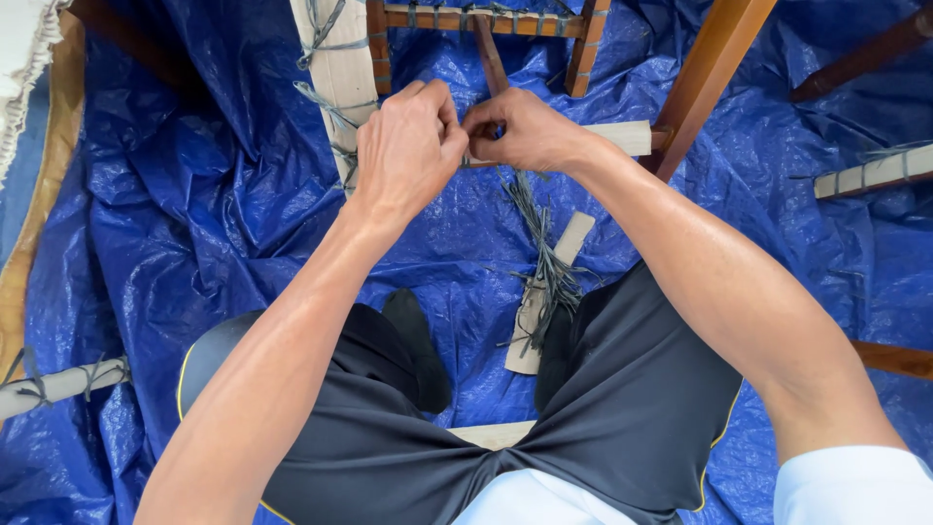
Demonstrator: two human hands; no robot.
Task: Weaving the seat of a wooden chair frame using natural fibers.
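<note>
My left hand (408,146) and my right hand (520,131) meet over a pale wooden slat (622,136) of a wooden frame. Both hands have their fingers closed on a bundle of grey cord strands (549,262) that hangs down from the slat. The loose ends of the strands spread over a short pale wood piece (544,292) lying on the blue tarp between my knees. A second pale slat (340,68) with grey cord wrapped round it runs up beside my left hand.
A blue tarp (194,214) covers the floor. Dark brown frame rails (486,21) stand at the top, a brown wooden leg (709,68) at upper right. More cord-wrapped slats lie at right (875,170) and lower left (58,384). My dark shorts (603,408) fill the foreground.
</note>
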